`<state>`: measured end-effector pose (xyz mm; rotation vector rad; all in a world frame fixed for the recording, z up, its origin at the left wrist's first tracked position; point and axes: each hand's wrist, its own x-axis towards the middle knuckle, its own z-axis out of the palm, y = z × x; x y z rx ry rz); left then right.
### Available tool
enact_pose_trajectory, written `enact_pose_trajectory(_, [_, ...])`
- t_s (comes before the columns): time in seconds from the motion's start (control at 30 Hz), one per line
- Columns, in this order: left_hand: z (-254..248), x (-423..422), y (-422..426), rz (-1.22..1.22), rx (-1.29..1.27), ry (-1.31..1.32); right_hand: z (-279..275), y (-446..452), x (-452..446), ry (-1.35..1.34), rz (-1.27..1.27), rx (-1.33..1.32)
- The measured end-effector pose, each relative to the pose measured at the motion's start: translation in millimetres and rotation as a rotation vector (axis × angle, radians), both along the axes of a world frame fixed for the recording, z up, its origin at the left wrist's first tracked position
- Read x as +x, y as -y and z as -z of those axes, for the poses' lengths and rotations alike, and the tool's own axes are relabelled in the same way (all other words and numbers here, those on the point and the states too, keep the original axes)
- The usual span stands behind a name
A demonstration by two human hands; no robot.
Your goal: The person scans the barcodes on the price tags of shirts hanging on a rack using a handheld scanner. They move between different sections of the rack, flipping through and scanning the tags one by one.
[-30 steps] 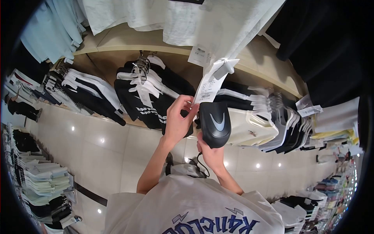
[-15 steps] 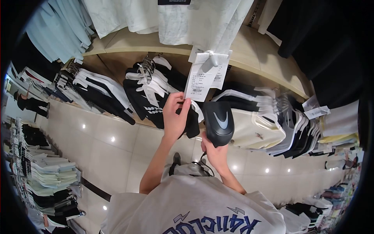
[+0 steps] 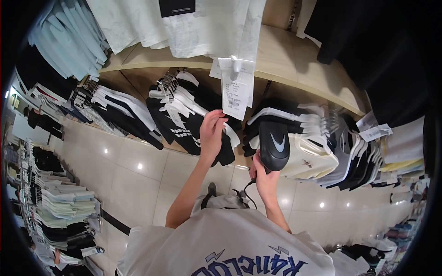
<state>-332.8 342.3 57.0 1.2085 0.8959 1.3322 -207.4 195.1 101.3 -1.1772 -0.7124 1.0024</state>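
My left hand is at the lower edge of a white price tag, its fingertips close together; whether they pinch the tag is hard to see. The tag hangs by a white fastener from a pale mottled garment, its printed side facing me, with another tag behind it. To the right, my right hand is wrapped round the handle of a black barcode scanner. The scanner's head points up, a little apart from the tag, and a black cable runs down from the handle.
Below a curved wooden shelf hang black and white shirts and a cream top. Light blue garments hang upper left. More clothes racks stand at lower left. A person in dark clothes is far left.
The scanner and my right hand have shifted right, away from the tag. The tag has turned flatter toward me and hangs straighter, while my left hand stays near its lower edge.
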Motion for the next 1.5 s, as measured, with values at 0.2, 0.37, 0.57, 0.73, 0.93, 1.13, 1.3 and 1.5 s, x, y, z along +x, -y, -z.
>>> enact_pose_trajectory(0.2, [20.7, 37.4, -26.8, 0.075, 0.163, 0.074, 5.0, 9.3, 22.0, 0.011, 0.028, -0.002])
enact_pose_trajectory(0.37, [12.0, 54.5, -33.1, 0.186, 0.091, 0.011, -1.6, 18.3, 37.5, -0.014, 0.081, -0.038])
enact_pose_trajectory(0.57, [6.4, 74.4, -11.6, 0.171, 0.089, 0.025, 13.2, 21.8, 56.4, 0.511, -0.065, 0.089])
enact_pose_trajectory(0.73, [-14.5, 76.3, 12.9, 0.123, 0.204, -0.233, 9.7, 20.2, 48.6, 0.483, 0.002, 0.160])
enact_pose_trajectory(0.93, [-25.3, 69.4, 19.8, 0.084, 0.458, -0.428, 6.5, 4.0, 57.1, 0.408, -0.039, 0.112])
enact_pose_trajectory(1.13, [-23.1, 57.5, 21.9, 0.135, 0.472, -0.480, -8.9, -10.2, 58.6, 0.444, -0.082, 0.118])
enact_pose_trajectory(1.3, [-23.9, 51.3, 21.3, 0.130, 0.417, -0.484, -13.8, -19.2, 56.5, 0.410, -0.118, 0.082])
enact_pose_trajectory(1.5, [-22.7, 46.8, 17.9, 0.142, 0.358, -0.477, -19.3, -27.2, 53.8, 0.425, -0.113, 0.090])
